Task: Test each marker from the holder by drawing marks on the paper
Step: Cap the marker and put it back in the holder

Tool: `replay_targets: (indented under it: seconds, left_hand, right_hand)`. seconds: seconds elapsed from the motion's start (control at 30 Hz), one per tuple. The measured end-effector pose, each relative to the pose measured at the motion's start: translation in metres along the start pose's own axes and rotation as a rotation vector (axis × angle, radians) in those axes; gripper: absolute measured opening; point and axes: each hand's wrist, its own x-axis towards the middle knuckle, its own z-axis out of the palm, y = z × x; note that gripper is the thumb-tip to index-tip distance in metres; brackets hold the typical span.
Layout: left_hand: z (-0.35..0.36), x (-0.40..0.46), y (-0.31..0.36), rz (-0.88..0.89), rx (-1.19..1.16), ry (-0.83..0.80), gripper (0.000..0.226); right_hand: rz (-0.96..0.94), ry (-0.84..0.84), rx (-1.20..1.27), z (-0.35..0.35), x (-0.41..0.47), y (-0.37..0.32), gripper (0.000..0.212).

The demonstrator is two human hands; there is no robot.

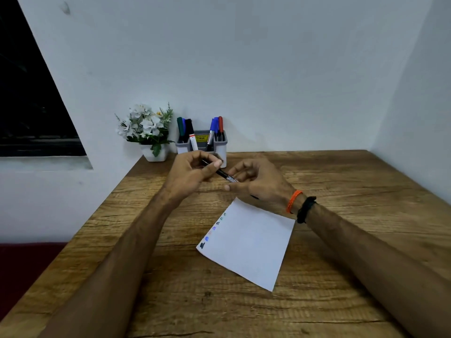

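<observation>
Holding one black marker point(220, 172) between them, your left hand point(192, 173) and right hand point(260, 182) both pinch it above the paper point(249, 245) on the surface point(341, 240).

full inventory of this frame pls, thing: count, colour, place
table: 1, brown wood grain, fills the lower frame
paper: 1, white, mid-table, small coloured marks along its left edge
holder: 1, grey, far table edge by the wall
markers in holder: at least six, green, blue, black, red and one white-bodied, standing upright
flower pot: 1, white with white flowers and green leaves, left of the holder
window: 1, dark, on the left wall
marker: 1, black, held between both hands above the table
wristbands: 2, orange and black, right wrist
left hand: gripping the marker
right hand: on the marker's other end
</observation>
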Motion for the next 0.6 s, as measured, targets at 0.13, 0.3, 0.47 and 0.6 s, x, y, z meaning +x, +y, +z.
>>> replay_targets:
  seconds: [0.13, 0.3, 0.47, 0.6]
  left_hand:
    - [-0.011, 0.002, -0.001, -0.054, -0.036, -0.001, 0.01]
    - [-0.014, 0.0, -0.001, -0.074, 0.054, -0.155, 0.016]
    - [-0.001, -0.002, -0.003, 0.014, 0.284, -0.326, 0.016]
    - [0.009, -0.003, -0.007, 0.122, 0.404, -0.317, 0.015]
  right_hand:
    - [-0.015, -0.008, 0.131, -0.012, -0.002, 0.002, 0.02]
    - [-0.005, 0.044, 0.39, -0.015, -0.004, 0.001, 0.014]
    - [0.041, 0.009, 0.44, -0.008, -0.007, 0.001, 0.007]
    - [0.055, -0.029, 0.49, -0.003, -0.008, 0.001, 0.01]
